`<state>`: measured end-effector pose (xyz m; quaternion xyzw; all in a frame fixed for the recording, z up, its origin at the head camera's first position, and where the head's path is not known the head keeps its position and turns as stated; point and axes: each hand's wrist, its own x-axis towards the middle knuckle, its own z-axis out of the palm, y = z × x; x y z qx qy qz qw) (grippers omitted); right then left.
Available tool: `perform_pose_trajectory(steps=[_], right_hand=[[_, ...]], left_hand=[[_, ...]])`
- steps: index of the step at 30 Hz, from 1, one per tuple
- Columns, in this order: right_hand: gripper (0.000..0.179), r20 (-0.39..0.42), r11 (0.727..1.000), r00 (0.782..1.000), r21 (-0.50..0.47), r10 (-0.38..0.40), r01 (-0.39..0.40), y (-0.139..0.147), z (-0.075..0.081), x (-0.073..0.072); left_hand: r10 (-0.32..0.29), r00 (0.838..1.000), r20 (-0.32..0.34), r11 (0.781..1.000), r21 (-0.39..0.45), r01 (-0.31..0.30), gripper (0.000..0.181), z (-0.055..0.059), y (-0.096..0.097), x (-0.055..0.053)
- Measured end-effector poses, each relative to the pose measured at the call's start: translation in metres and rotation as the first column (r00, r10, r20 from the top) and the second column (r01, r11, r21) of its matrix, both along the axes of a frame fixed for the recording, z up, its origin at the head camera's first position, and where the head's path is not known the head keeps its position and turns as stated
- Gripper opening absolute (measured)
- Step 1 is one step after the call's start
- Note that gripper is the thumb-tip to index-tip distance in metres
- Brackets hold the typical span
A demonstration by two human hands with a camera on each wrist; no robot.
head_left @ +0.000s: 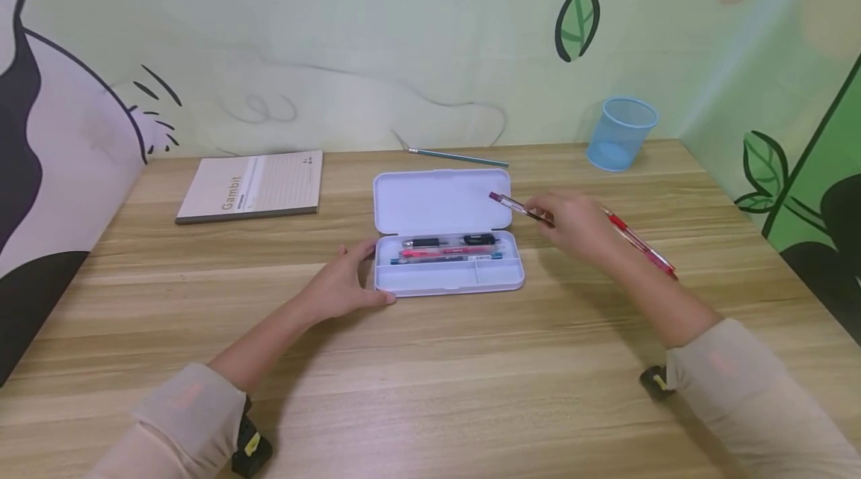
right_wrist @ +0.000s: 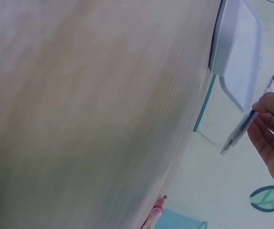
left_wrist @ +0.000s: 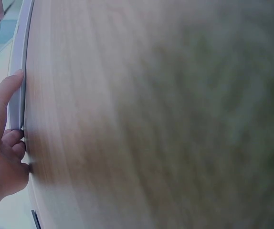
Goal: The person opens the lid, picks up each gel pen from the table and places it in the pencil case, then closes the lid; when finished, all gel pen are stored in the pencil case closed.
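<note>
A pale lilac pencil case [head_left: 430,282] lies open on the table, its lid [head_left: 440,202] folded back toward the wall. Several pens, among them a pink pen [head_left: 447,250], lie side by side in its long rear compartment. My left hand [head_left: 341,286] grips the case's left end, thumb at the front corner and fingers around the far side. Between thumb and fingers my right hand [head_left: 572,223] pinches a clear-barrelled pen [right_wrist: 239,131] with a dark purplish end, held in the air beside the lid's right edge. The front and the right compartments hold nothing.
Red pens [head_left: 642,243] lie to the right, partly behind my right hand. At the back stand a blue mesh cup [head_left: 620,137] and, near the wall, a teal paintbrush [head_left: 457,158]. A notebook [head_left: 252,184] lies at the back left. The painted wall bounds the wooden table [head_left: 403,389].
</note>
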<state>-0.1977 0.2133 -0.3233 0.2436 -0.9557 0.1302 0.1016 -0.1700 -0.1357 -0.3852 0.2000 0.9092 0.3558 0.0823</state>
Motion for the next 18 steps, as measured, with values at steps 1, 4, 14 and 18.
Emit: perform_pose_trajectory(steps=[1, 4, 14, 18], right_hand=[[0.024, 0.004, 1.0, 1.0, 0.002, 0.005, -0.005, -0.002, 0.0, 0.0], [0.024, 0.021, 1.0, 1.0, 0.01, 0.017, -0.017, -0.008, -0.001, -0.002], [0.021, -0.006, 0.993, 0.993, 0.019, 0.116, -0.116, -0.03, -0.004, -0.004], [0.022, -0.013, 0.986, 0.987, 0.056, 0.161, -0.16, -0.038, -0.005, -0.005]], left_hand=[[0.0, 1.0, 0.001, 1.0, -0.001, 0.0, 0.091, 0.0, 0.0, 0.0], [-0.001, 1.0, -0.001, 1.0, -0.003, 0.001, 0.091, 0.0, 0.0, 0.0], [-0.002, 1.0, -0.002, 1.0, 0.002, 0.002, 0.09, 0.001, 0.001, 0.001], [0.001, 1.0, 0.002, 1.0, 0.007, -0.001, 0.09, 0.0, 0.001, 0.0]])
